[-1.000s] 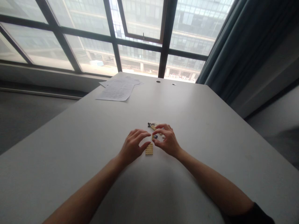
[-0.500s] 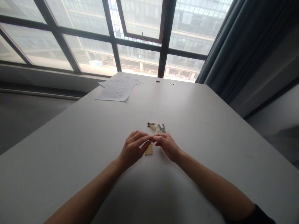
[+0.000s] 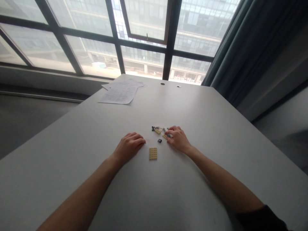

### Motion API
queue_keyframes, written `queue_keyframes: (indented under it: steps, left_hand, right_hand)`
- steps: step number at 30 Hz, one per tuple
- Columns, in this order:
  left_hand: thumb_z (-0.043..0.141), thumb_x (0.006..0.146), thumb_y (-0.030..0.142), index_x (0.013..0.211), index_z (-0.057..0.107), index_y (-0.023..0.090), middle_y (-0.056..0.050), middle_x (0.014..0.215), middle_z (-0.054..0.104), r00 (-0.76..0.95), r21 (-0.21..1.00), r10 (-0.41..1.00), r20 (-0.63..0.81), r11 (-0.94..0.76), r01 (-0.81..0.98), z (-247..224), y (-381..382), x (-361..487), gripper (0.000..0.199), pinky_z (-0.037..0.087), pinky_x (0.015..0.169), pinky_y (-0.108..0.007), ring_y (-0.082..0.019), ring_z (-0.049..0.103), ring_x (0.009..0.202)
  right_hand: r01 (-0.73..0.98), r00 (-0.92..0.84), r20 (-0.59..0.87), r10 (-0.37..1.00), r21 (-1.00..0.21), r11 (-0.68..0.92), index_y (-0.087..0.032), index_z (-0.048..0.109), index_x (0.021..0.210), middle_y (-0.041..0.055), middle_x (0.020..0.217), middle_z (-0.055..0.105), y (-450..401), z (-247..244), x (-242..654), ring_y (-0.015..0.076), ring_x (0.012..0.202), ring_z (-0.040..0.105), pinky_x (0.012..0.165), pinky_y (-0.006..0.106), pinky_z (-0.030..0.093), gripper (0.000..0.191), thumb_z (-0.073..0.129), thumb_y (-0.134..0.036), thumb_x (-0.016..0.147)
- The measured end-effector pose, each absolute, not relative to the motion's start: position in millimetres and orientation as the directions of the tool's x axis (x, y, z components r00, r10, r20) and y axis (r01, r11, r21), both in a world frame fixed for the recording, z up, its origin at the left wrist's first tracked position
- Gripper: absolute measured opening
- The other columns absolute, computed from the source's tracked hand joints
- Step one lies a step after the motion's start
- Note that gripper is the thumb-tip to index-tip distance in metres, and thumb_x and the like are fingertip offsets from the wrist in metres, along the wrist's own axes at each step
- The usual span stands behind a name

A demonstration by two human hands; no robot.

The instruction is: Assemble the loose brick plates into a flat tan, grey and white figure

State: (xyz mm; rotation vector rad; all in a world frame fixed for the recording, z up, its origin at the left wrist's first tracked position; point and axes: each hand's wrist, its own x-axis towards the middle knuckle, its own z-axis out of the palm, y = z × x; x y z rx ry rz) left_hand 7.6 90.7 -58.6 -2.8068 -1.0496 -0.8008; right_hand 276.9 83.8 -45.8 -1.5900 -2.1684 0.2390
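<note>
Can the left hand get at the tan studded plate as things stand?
Probably yes: the left hand is beside the tan studded plate, with only bare tabletop visible between them.

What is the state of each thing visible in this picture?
Tan plate: flat, studs up
Small dark brick: lying apart
Other bricks: clustered, partly hidden
Papers: flat, overlapping
Window sash: appears tilted open
Curtain: gathered aside
Left hand: fingers curled, grip unclear
Right hand: fingers at clustered bricks

The hands [image 3: 129, 146] have parted, uncovering the dark brick [image 3: 159, 141], the right hand [image 3: 178, 139] now at loose pieces [image 3: 164, 136].
</note>
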Motion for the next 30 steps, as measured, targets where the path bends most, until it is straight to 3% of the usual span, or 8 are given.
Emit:
queue_keyframes:
  steps: [6,11,16,21,30]
  left_hand:
    - [0.049,0.091,0.021,0.084,0.068,0.022,-0.003,0.091,0.070,0.622,0.186,0.621,0.477,-0.763,0.619,-59,90,3,0.020,0.047,0.080,-0.030,-0.016,0.061,0.083]
    - [0.048,0.089,0.020,0.086,0.068,0.022,-0.003,0.093,0.070,0.605,0.257,0.647,0.463,-0.752,0.607,-59,92,-1,0.021,0.048,0.082,-0.029,-0.016,0.062,0.086]
    - [0.052,0.084,0.024,0.088,0.066,0.020,-0.005,0.092,0.069,0.503,0.250,0.729,0.465,-0.653,0.715,-54,87,3,0.016,0.048,0.083,-0.034,-0.020,0.060,0.088]
    - [0.061,0.078,0.046,0.084,0.067,0.021,-0.007,0.094,0.068,0.446,0.190,0.783,0.433,-0.563,0.804,-50,83,9,0.026,0.048,0.079,-0.041,-0.026,0.059,0.088]
    - [0.059,0.080,0.040,0.084,0.070,0.023,-0.005,0.096,0.068,0.441,0.234,0.801,0.405,-0.557,0.797,-54,84,13,0.020,0.048,0.081,-0.040,-0.025,0.058,0.090]
  right_hand:
    - [0.882,-0.307,0.230,0.924,-0.295,0.367,-0.025,0.070,0.106,0.0054,0.111,0.061,89,-42,268,0.0218,0.104,0.049,0.092,0.035,0.039,0.025,0.058,-0.022,0.084]
    - [0.879,-0.388,0.173,0.905,-0.226,0.420,-0.028,0.073,0.097,0.0036,0.109,0.062,95,-38,272,0.0225,0.104,0.049,0.090,0.035,0.038,0.024,0.057,-0.017,0.083]
    - [0.865,-0.419,0.154,0.895,-0.233,0.445,-0.027,0.072,0.099,0.0051,0.109,0.062,99,-38,279,0.0223,0.103,0.050,0.089,0.034,0.039,0.022,0.060,-0.019,0.082]
    - [0.851,-0.429,0.182,0.885,-0.249,0.463,-0.023,0.071,0.095,0.0060,0.107,0.062,100,-41,281,0.0229,0.102,0.050,0.089,0.036,0.039,0.015,0.064,-0.020,0.081]
    - [0.817,-0.442,0.378,0.813,-0.204,0.539,-0.021,0.064,0.103,0.0075,0.119,0.057,72,-43,276,0.0234,0.110,0.046,0.092,0.038,0.036,0.020,0.060,-0.015,0.085]
